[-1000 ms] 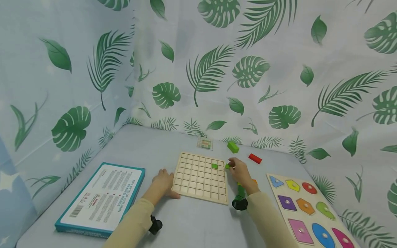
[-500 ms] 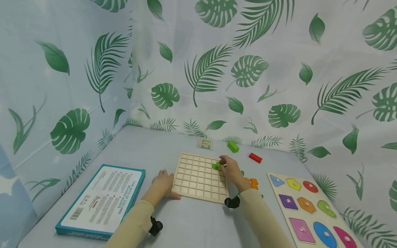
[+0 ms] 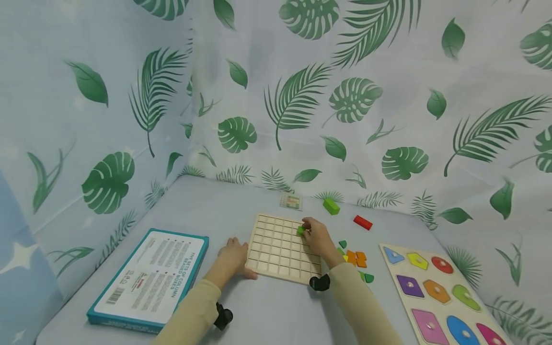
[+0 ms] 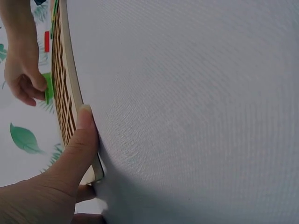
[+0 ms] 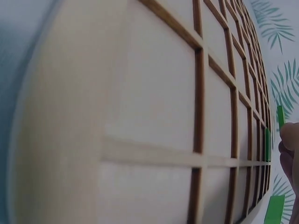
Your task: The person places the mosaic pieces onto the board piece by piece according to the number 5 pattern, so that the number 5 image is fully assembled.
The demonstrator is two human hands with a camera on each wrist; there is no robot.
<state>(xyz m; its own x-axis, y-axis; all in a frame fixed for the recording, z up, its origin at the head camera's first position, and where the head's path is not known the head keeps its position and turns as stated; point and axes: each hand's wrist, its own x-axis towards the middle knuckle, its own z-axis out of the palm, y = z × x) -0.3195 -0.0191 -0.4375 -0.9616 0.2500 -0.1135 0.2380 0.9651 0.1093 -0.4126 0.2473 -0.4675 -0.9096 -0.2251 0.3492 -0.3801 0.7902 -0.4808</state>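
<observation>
A wooden grid board (image 3: 280, 254) lies on the table between my hands. My left hand (image 3: 231, 256) holds its near left corner; in the left wrist view the thumb (image 4: 79, 144) lies against the near edge, with the other fingers round the corner. Over the far right cells, my right hand (image 3: 318, 238) pinches a small flat green tile (image 5: 280, 115) between thumb and fingers. Close beside that tile, another green tile (image 5: 267, 145) sits in a cell of the board. In the head view the two green pieces overlap near my right fingertips.
Orange pieces (image 3: 356, 258) and several green ones lie right of the board. Behind it are a patterned card (image 3: 291, 201), a green block (image 3: 331, 206) and a red block (image 3: 363, 222). A teal-edged box (image 3: 148, 278) stands left, a shape puzzle (image 3: 416, 287) right.
My right hand has moved left from beside the board to over its far right cells, carrying the green tile. My left hand stays at the board's corner.
</observation>
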